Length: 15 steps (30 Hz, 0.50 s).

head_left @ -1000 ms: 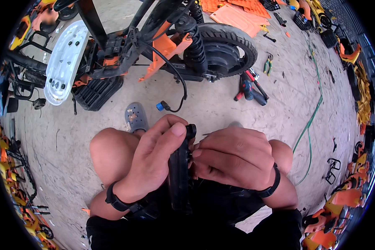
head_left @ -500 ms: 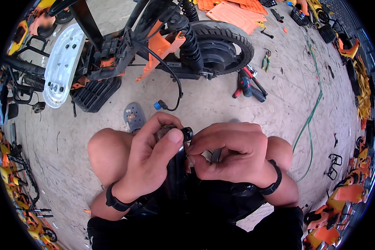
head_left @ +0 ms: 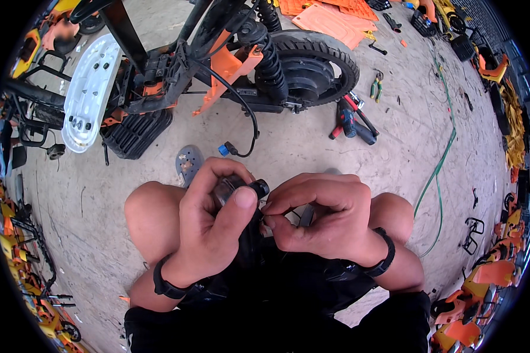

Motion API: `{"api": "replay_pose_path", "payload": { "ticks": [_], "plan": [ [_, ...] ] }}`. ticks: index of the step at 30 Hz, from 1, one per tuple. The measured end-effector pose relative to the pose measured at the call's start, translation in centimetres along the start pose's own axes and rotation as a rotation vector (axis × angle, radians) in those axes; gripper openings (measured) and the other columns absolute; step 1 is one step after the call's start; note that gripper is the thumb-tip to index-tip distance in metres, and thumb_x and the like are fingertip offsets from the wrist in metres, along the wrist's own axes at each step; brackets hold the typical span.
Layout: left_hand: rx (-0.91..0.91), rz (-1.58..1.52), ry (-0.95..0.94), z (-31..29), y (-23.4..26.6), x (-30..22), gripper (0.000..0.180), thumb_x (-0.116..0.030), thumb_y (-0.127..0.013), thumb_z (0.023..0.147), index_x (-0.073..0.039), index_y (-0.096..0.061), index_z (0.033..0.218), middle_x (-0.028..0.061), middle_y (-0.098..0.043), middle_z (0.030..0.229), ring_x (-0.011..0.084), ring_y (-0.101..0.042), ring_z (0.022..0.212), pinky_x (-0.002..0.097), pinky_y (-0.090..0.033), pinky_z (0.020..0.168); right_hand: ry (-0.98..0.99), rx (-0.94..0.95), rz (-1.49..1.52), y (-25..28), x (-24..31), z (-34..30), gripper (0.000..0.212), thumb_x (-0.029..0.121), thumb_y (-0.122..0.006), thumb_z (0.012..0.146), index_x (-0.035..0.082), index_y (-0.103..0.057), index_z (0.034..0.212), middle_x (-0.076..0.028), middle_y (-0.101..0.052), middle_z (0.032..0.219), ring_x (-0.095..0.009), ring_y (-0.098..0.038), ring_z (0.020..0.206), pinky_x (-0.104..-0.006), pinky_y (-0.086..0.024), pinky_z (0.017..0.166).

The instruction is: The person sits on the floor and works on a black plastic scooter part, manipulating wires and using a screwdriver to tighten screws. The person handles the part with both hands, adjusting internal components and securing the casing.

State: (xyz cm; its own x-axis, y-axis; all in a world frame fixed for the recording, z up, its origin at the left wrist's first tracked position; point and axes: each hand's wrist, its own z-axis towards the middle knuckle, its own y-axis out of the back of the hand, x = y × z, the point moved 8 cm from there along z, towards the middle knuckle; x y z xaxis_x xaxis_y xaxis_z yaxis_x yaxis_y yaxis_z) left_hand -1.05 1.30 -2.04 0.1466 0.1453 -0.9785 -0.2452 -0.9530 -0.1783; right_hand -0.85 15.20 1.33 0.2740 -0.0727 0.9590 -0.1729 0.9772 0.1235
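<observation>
My left hand [head_left: 203, 229] is closed around a dark part with a round black end [head_left: 259, 188] and a clear, lens-like patch beside the fingers. Its thumb lies along the near side of that round end. Just to the right, my right hand [head_left: 335, 220] pinches thumb against forefinger at the part's edge. Whatever sits between those fingertips is too small to make out. A grey strip shows behind the right fingers. Both hands are above my lap, between my bare knees.
Ahead stands a partly stripped vehicle with a black rear wheel [head_left: 312, 70] and a hanging cable with a blue connector [head_left: 224, 150]. A power drill [head_left: 348, 123] and green-handled pliers [head_left: 376, 86] lie on the floor. A green hose [head_left: 444, 156] runs along the right.
The part in my left hand has tilted slightly, its round end moving a little left and showing more of the clear patch. My right hand keeps its pinch, shifted slightly left.
</observation>
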Motion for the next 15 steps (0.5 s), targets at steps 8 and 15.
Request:
{"api": "replay_pose_path", "payload": {
  "ticks": [8,15],
  "plan": [
    [-0.025,-0.206,-0.007,0.6,0.7,-0.3,0.030,-0.027,-0.056,0.099,-0.001,-0.046,0.110,0.0084,-0.059,0.087,0.0112,-0.060,0.066,0.0247,-0.051,0.058,0.008,-0.082,0.075,0.2,-0.3,-0.4,0.019,-0.008,-0.075,0.070,-0.001,-0.071,0.087,-0.011,-0.072,0.082,-0.017,-0.071,0.073,-0.0253,-0.056,0.066],
    [-0.010,-0.222,-0.002,0.5,0.5,0.0,0.030,-0.027,-0.056,0.099,-0.001,-0.046,0.110,0.0091,-0.060,0.085,0.0119,-0.060,0.066,0.0247,-0.052,0.058,0.160,-0.086,-0.093,0.2,1.3,-0.3,0.019,-0.008,-0.076,0.069,-0.001,-0.071,0.086,-0.010,-0.071,0.083,-0.020,-0.071,0.075,-0.0277,-0.057,0.066]
  ]
}}
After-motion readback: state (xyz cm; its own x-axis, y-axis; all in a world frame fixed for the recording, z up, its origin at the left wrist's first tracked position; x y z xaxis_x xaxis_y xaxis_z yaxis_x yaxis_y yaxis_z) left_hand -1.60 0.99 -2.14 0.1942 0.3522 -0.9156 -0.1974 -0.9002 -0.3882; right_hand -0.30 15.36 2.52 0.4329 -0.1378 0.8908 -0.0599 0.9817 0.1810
